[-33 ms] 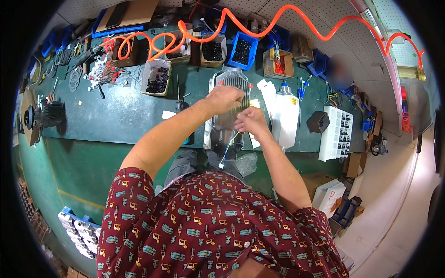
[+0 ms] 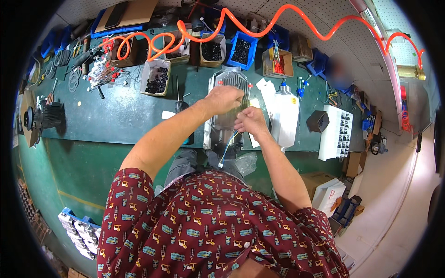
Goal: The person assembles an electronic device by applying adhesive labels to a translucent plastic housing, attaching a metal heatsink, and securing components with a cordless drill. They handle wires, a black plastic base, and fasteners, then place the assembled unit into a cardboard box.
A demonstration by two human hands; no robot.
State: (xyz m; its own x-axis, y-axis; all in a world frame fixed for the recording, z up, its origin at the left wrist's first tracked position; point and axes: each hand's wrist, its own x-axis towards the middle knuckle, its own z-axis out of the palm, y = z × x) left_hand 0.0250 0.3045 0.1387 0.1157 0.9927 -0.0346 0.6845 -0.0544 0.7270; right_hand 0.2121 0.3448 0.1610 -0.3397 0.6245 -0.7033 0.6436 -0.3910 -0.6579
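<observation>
A grey finned metal housing [image 2: 237, 79] lies on the bench in front of me, with small red pieces at its upper corners. My left hand [image 2: 225, 99] is over its middle, fingers curled together; what they grip, if anything, is hidden. Just below and to the right, my right hand [image 2: 251, 121] is closed in a pinch on a thin cable of several coloured wires [image 2: 228, 149]. The cable hangs toward me past the bench edge and ends in a small white connector [image 2: 221, 165]. Both hands are close together, and they cover part of the housing.
A screwdriver [image 2: 180, 105] stands left of the housing, a white bottle [image 2: 284, 118] right of it. Bins of black parts [image 2: 158, 79] line the back. An orange coiled hose [image 2: 259, 34] hangs across. At right is a white tray [image 2: 330, 132]; at left, a dark motor-like part [image 2: 48, 115].
</observation>
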